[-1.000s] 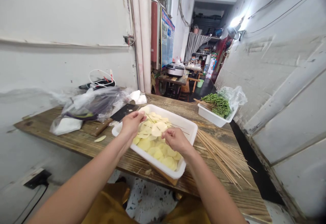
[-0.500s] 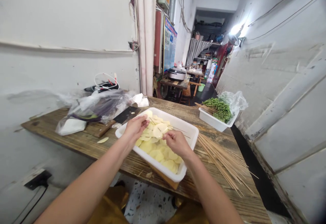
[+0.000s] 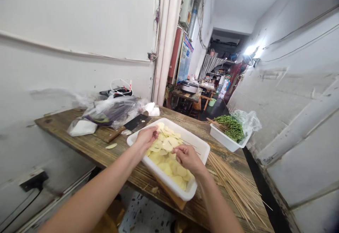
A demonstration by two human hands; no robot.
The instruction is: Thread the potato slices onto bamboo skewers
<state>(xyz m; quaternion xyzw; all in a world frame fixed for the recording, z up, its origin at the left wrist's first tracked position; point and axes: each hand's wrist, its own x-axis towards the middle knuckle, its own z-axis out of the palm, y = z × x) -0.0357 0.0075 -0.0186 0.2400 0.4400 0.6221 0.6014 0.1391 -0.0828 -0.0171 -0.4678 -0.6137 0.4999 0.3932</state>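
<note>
The left hand [image 3: 146, 137] is curling over the left side of the potato slices [image 3: 169, 152], its fingers partly closed, though whether it is gripping a slice is hidden. The right hand [image 3: 188, 158] is pinching a thin bamboo skewer [image 3: 190, 145] between its fingertips, just beside the slices. The slices are lying heaped inside a white plastic tray [image 3: 169, 187], which is sitting on a worn wooden table [image 3: 66, 120]. To the right, loose bamboo skewers [image 3: 235, 187] are fanning across the near tabletop. Farther right, a small white tray [image 3: 225, 139] is holding green peppercorn clusters [image 3: 230, 128]. To the left, a cleaver [image 3: 137, 122] is lying on a wooden cutting board [image 3: 108, 135], beside a plastic bag [image 3: 111, 111].
</note>
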